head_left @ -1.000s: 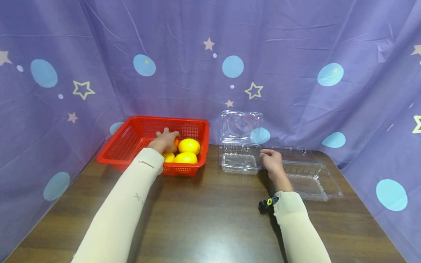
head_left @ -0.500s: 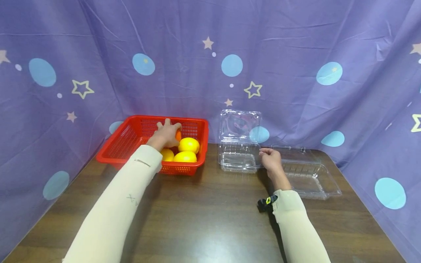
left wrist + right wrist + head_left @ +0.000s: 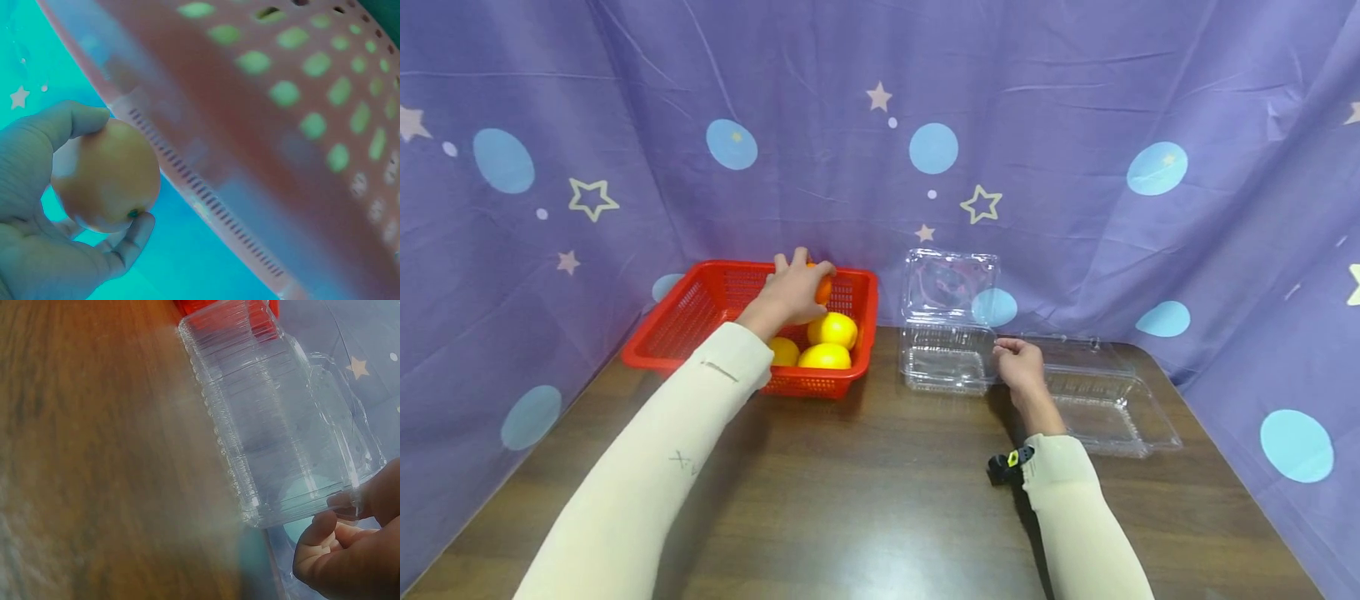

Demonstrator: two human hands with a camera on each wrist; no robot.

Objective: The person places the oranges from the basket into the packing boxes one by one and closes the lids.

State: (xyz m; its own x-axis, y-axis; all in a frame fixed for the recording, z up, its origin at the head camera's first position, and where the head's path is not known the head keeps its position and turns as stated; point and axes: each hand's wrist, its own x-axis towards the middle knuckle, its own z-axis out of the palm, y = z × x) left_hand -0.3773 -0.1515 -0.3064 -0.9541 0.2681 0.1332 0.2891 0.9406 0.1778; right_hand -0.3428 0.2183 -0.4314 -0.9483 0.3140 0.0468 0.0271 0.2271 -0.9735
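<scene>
My left hand [image 3: 793, 290] grips an orange [image 3: 823, 288] and holds it just above the back of the red basket [image 3: 685, 333]. In the left wrist view the orange [image 3: 105, 176] sits between thumb and fingers, with the basket's rim [image 3: 262, 156] beside it. Three yellow-orange fruits [image 3: 831, 330] lie in the basket's right end. My right hand [image 3: 1021, 367] rests at the right edge of an open clear clamshell box [image 3: 946, 367], and in the right wrist view its fingertips [image 3: 340, 503] pinch the box's corner [image 3: 294, 512].
A second open clear clamshell [image 3: 1108, 408] lies to the right of my right hand. The brown wooden table [image 3: 865, 500] is ringed by a purple star-patterned curtain [image 3: 1075, 167] close behind the basket and boxes.
My left hand has lifted the orange up out of the basket, from among the other fruit to above the rim. The right hand has stayed at the box.
</scene>
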